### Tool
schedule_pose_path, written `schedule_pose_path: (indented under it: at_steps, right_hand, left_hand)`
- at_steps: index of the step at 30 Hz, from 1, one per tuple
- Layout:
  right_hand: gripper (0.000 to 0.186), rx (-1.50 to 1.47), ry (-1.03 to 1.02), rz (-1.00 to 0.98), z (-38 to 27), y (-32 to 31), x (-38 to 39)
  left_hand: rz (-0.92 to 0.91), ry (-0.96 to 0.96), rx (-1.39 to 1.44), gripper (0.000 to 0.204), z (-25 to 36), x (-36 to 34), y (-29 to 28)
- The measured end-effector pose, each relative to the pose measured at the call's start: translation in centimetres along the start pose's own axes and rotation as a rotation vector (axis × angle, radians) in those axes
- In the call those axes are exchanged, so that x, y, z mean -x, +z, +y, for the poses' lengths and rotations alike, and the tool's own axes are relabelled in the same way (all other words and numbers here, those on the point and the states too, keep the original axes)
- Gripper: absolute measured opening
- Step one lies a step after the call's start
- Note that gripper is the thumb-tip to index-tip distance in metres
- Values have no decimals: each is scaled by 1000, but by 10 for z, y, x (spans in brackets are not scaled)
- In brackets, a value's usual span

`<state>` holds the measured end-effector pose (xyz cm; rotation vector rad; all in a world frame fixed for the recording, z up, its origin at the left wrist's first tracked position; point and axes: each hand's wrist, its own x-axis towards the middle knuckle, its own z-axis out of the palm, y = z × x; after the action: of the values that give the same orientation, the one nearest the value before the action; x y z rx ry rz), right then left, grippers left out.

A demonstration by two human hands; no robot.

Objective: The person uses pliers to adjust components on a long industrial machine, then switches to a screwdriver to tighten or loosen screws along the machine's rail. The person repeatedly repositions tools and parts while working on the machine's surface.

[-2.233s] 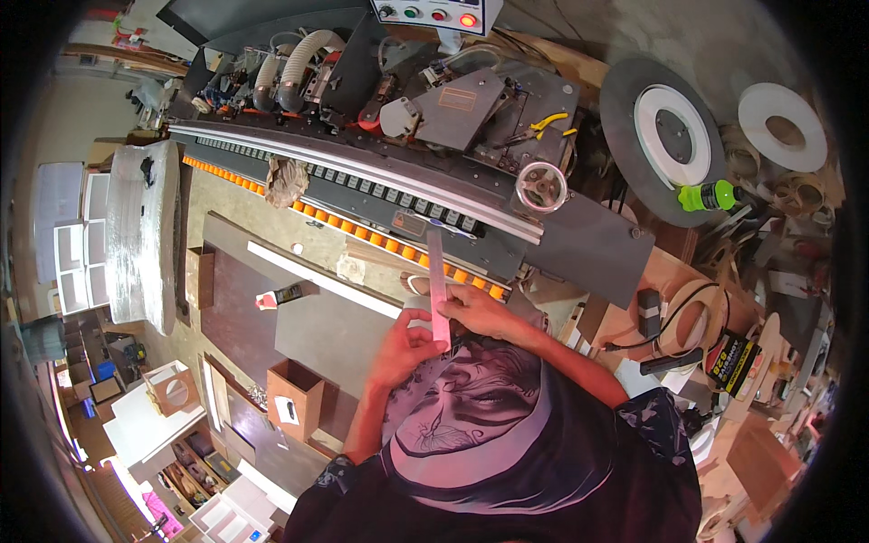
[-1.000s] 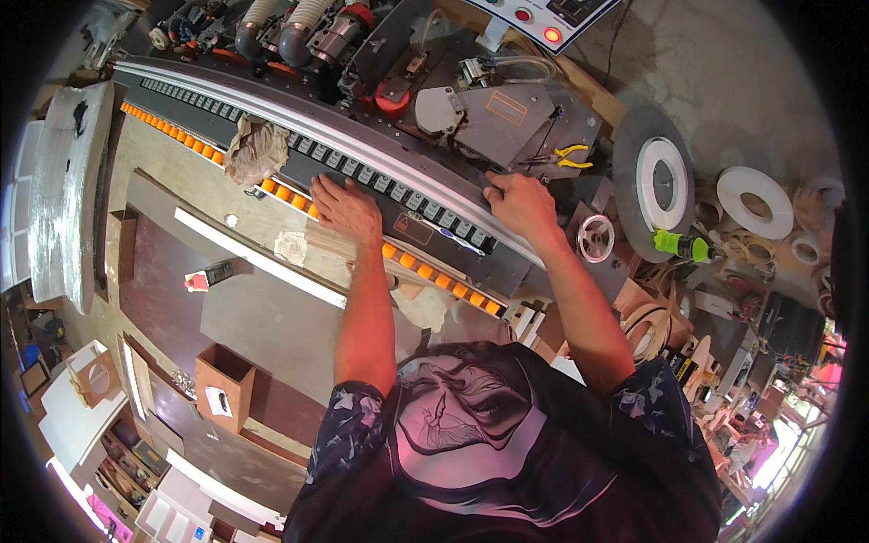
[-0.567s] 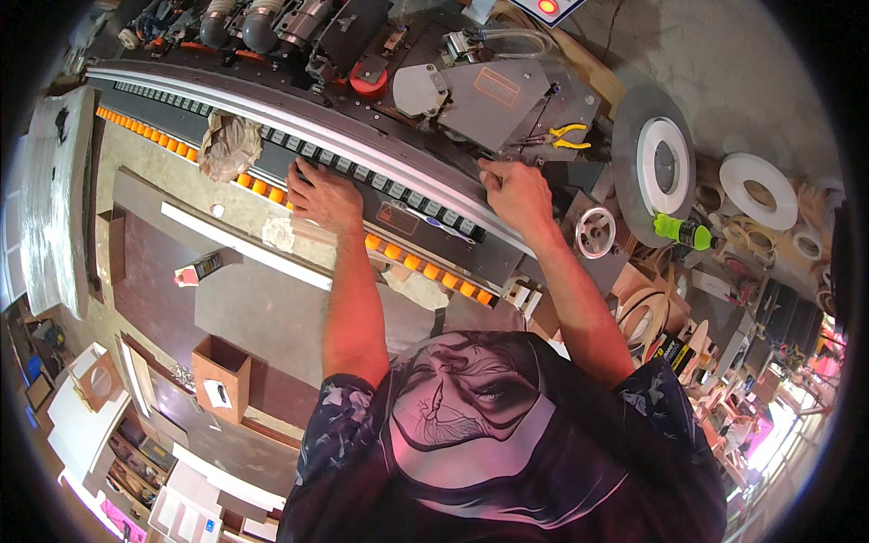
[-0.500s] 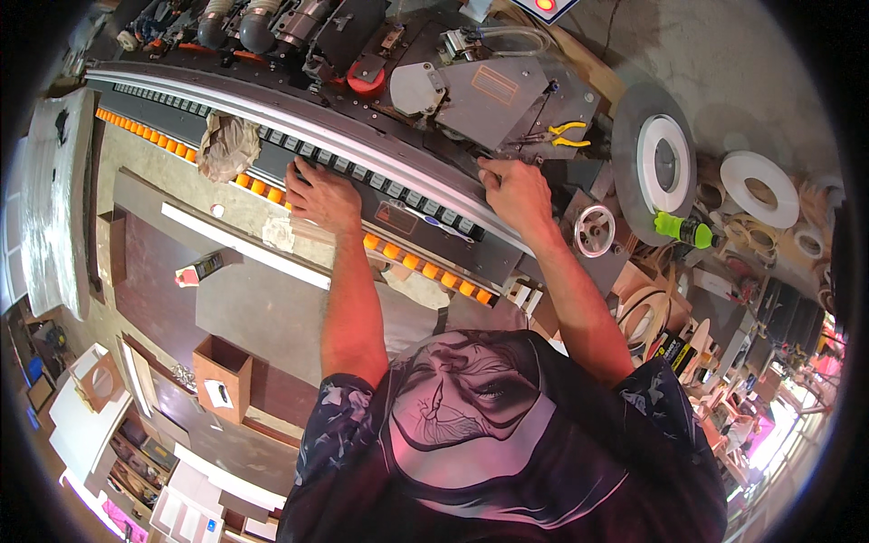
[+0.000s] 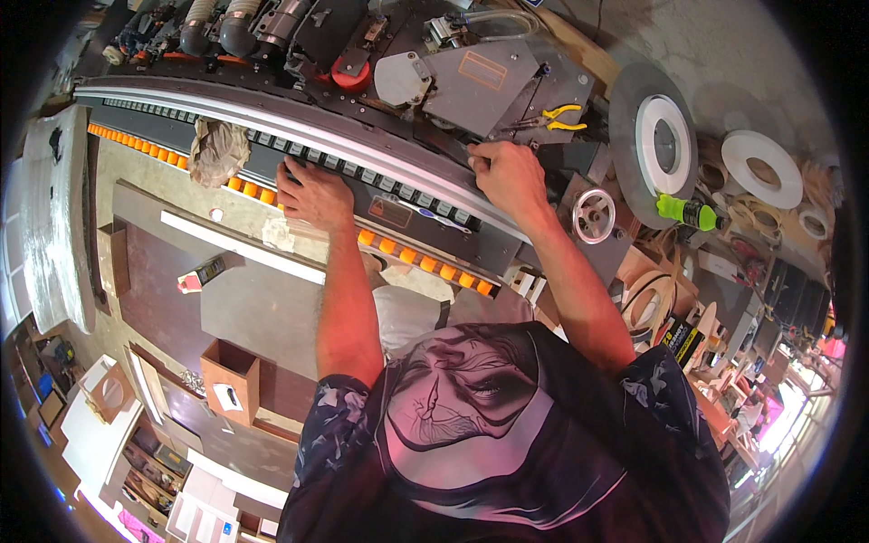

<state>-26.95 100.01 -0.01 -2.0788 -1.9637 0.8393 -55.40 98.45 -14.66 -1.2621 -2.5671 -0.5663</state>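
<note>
A long edge-banding machine (image 5: pixel 398 214) with a dark bed runs across in front of me. My left hand (image 5: pixel 317 195) rests on that bed beside the row of black rollers (image 5: pixel 348 166), its fingers apart and slightly bent. Farther right, my right hand (image 5: pixel 510 183) is at the silver rail (image 5: pixel 434 181), thumb and fingers pinched together. A thin dark strip (image 5: pixel 442 141) lies by those fingertips; whether they grip it I cannot make out. Left of my left hand sits a crumpled brown paper (image 5: pixel 218 154).
Yellow-handled pliers (image 5: pixel 561 118) lie on the machine, near a handwheel (image 5: pixel 594 214). A large banding reel (image 5: pixel 659 145) and a green bottle (image 5: pixel 685 212) stand right. Orange rollers (image 5: pixel 407 255) line the near edge. Brown boards and a wooden box (image 5: pixel 229 385) lie lower left.
The whole view has shifted slightly, so the machine sits a little up and left. Both hands keep nearly the same places on it; more of the dark strip shows by my right fingertips.
</note>
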Motion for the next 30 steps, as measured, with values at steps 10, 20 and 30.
schedule_pose_path:
  at_steps: [10, 20, 30]
  right_hand:
    - [29, -54, 35, -42, -8, -2, -2]
    - [24, -26, 42, -76, -9, 0, -9]
    - [22, 9, 14, -100, -15, 0, -14]
  left_hand:
    - [30, 19, -6, 45, -4, 0, 4]
    - [15, 21, -44, 47, 1, 0, 0]
    - [0, 24, -83, 46, 2, 2, 3]
